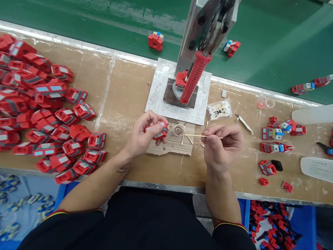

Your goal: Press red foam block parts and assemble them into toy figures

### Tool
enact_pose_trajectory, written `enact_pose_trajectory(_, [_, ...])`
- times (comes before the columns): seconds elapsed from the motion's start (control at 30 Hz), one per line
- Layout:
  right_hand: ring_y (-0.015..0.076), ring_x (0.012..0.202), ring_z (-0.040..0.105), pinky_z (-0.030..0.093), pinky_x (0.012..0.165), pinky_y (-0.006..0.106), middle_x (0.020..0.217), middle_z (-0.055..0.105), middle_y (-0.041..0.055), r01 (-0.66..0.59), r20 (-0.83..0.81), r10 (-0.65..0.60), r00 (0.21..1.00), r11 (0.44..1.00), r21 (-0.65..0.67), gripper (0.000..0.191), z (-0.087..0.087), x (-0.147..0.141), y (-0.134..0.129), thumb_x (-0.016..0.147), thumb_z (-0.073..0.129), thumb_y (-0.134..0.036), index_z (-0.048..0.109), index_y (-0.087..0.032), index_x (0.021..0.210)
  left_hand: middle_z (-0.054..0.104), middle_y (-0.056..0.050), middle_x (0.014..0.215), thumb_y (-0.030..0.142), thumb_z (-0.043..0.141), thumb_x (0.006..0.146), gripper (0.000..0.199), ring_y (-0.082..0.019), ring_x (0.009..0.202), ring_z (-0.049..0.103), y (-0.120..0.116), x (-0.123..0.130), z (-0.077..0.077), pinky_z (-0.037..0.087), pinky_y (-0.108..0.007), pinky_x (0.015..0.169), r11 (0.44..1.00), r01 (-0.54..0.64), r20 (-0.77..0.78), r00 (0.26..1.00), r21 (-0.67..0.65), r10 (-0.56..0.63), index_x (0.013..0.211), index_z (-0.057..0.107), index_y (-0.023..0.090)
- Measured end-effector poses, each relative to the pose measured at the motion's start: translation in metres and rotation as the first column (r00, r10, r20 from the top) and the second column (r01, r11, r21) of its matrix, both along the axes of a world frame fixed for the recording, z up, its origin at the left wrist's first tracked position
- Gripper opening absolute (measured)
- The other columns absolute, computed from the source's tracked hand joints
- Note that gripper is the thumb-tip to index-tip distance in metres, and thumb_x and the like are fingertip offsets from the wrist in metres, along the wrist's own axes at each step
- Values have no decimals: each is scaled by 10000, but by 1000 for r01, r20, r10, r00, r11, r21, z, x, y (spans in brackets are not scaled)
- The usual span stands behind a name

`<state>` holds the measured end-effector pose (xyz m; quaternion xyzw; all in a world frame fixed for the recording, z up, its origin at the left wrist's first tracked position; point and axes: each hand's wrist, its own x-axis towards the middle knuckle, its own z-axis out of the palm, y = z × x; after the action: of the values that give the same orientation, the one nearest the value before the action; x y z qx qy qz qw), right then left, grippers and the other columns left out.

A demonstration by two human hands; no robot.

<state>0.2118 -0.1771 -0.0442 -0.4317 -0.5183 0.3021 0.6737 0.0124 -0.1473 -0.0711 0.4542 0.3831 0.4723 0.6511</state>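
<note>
My left hand (145,134) is closed around a red toy vehicle part (162,131) with grey sides, gripped between thumb and fingers. Pinched in my right hand (223,144) is a thin cotton swab (193,135), pointing left. Its far tip is at the rim of a small clear round dish (179,130); whether it touches the contents I cannot tell. The dish stands on a stained piece of cardboard (168,148), between my two hands. A few loose swabs (188,139) lie beside the dish.
A hand press (194,78) with a red handle stands just beyond my hands. Red toy parts (45,107) are heaped on the left. A bag of swabs (219,109), a white tube (244,124) and assembled toys (275,147) lie right. Blue bins (307,233) sit below the table edge.
</note>
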Motion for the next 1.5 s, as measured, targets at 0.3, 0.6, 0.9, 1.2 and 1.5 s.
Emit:
enact_pose_trajectory(0.3, [157, 592, 716, 598, 566, 311, 675, 729, -36, -66, 56, 66, 996, 998, -14, 353, -2, -16, -4, 908, 830, -472, 561, -268, 805, 777, -17, 832, 754, 611, 886, 531, -61, 284, 452, -8, 5, 19, 202, -200, 267, 896, 254, 139, 966, -364, -217, 939, 564, 227])
enact_pose_trajectory(0.6, [134, 573, 719, 579, 539, 280, 725, 765, -28, -152, 64, 156, 986, 987, -58, 338, -3, -28, -6, 928, 818, -439, 561, -260, 803, 672, -17, 578, 889, 456, 890, 702, -89, 288, 413, -13, 11, 19, 198, -222, 311, 805, 397, 219, 917, -442, -333, 783, 561, 204])
enact_pose_trajectory(0.9, [133, 595, 724, 599, 585, 280, 765, 779, -20, -187, 90, 195, 977, 978, -88, 313, -6, -30, -8, 945, 799, -421, 570, -253, 814, 676, -27, 565, 845, 460, 924, 671, -97, 289, 414, -13, 11, 18, 216, -219, 318, 809, 393, 245, 917, -438, -313, 780, 554, 197])
enact_pose_trajectory(1.2, [156, 647, 761, 551, 559, 269, 691, 767, -37, -217, 170, 211, 963, 976, 16, 202, -6, -28, -7, 947, 781, -219, 611, -254, 844, 653, -20, 540, 804, 460, 946, 634, -97, 278, 417, -12, 11, 18, 232, -202, 308, 804, 393, 249, 917, -446, -311, 785, 538, 196])
enact_pose_trajectory(1.5, [163, 596, 752, 544, 515, 276, 708, 796, -28, -152, 347, 97, 933, 979, 136, 225, 3, -15, -8, 860, 813, -86, 664, -255, 863, 660, -19, 555, 803, 430, 959, 639, -87, 281, 404, -11, 9, 21, 227, -195, 317, 818, 333, 174, 943, -469, -284, 818, 553, 192])
